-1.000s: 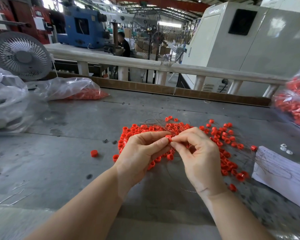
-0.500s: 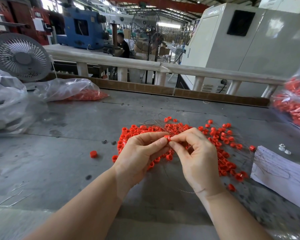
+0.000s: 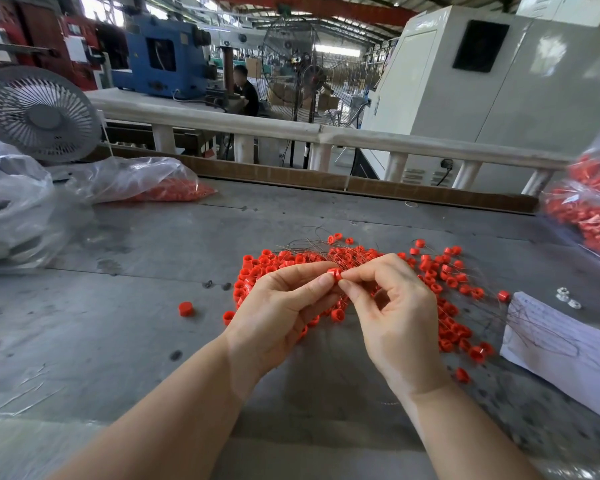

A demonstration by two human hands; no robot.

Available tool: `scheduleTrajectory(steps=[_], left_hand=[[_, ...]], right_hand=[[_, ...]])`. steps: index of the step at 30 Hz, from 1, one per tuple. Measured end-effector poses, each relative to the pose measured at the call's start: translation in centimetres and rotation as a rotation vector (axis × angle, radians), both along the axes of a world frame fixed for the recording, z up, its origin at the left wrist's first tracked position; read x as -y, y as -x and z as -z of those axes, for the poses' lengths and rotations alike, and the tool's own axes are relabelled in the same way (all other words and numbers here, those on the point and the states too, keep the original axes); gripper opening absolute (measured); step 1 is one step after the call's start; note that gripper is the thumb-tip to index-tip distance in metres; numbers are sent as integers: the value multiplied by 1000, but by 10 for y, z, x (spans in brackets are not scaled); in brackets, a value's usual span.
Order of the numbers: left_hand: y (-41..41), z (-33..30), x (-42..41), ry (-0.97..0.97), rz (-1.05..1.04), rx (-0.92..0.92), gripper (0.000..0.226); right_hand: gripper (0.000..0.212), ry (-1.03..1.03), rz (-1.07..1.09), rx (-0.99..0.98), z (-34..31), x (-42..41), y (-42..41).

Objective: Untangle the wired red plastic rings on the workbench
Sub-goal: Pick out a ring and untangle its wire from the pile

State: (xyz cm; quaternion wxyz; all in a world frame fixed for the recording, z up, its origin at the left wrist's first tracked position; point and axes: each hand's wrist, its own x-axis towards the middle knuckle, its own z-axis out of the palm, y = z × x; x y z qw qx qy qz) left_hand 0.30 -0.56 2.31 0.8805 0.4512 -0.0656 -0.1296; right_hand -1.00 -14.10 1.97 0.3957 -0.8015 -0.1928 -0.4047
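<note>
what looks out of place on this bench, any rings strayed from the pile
One red ring lies alone on the workbench, left of the tangled pile and apart from it. A few more sit loose at the pile's near right edge. Both hands pinch one ring above the pile.

both hands pinch red ring (image 3: 334,274) above pile (image 3: 444,285)

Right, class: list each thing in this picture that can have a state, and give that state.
left hand: pinching one red ring
right hand: pinching at the same ring
red ring: lifted above the pile
pile of rings: tangled in thin wire
loose ring: lying apart, left of the pile
desk fan: blades not blurred
</note>
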Motion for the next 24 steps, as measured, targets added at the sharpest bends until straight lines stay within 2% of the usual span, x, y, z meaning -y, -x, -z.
scheduleTrajectory(steps=[13, 24], left_hand=[[0, 0, -2, -35, -8, 57, 16], [0, 0, -1, -18, -14, 44, 17]], right_hand=[[7, 27, -50, 5, 1, 3, -1], [9, -103, -97, -82, 1, 1, -2]])
